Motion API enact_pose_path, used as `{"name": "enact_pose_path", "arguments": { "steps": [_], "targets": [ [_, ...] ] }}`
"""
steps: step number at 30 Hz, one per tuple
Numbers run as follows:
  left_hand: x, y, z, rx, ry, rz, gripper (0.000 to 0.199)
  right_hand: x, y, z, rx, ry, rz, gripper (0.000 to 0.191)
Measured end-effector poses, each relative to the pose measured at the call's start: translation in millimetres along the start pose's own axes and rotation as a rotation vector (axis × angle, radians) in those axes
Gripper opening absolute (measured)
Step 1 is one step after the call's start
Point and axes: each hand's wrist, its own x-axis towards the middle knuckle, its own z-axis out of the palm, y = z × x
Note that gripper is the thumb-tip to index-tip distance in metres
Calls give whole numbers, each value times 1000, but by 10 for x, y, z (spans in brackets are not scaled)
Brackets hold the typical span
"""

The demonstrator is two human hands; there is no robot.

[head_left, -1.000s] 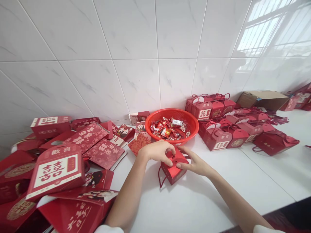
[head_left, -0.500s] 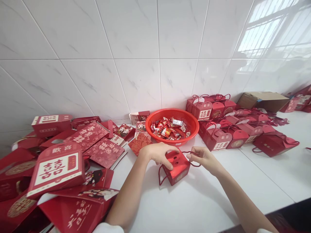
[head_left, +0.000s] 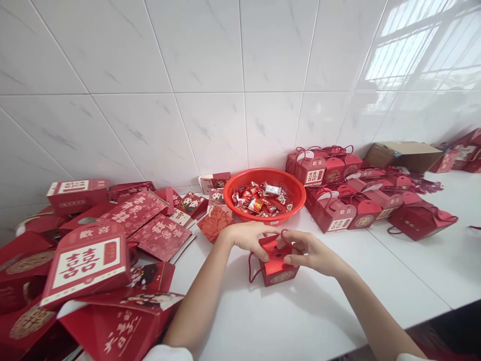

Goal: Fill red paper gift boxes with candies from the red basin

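A small red box with holes in its top stands on the white table in front of a red basket. My left hand grips it from the left side, thumb on the top face and fingers behind. Above its right part is my right hand, thumb and fingers pinching around the dark red cord at the top. Another loop of cord hangs from the box's left side. The fingertips of my right hand are partly hidden.
Behind the box, the red basket holds wrapped candies. Flat and folded red boxes are heaped at the left. Rows of closed red boxes with cords and a cardboard carton stand at the right, along the tiled wall.
My right hand has moved left from beside the box to over its top, bringing the cord along. The box has turned slightly and shifted a little to the right.
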Motion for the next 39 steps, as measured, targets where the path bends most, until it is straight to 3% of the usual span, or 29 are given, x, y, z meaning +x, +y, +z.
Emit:
{"name": "enact_pose_path", "arguments": {
  "steps": [7,11,15,19,25,30,34,39],
  "targets": [
    [-330,184,-93,-634,222,155,64,15,-145,-38,-72,14,-19,31],
    [-343,324,-26,-769,230,231,60,17,-298,-87,-148,86,-65,27],
    [-283,444,69,-710,217,288,61,29,-362,-34,-199,208,-96,23],
    [-276,594,119,-402,259,360,64,42,-329,58,-248,376,-114,16],
    [-299,665,152,-127,309,320,63,-102,-314,11,-291,542,-127,19],
    [-321,601,109,-76,395,325,54,-396,-255,-378,-241,776,-109,18],
    [-336,560,65,-28,412,274,50,-694,-148,-895,-140,1113,-113,22],
    [-330,528,43,-18,420,238,49,-948,33,-1545,-117,1380,-8,7]
  ]
}}
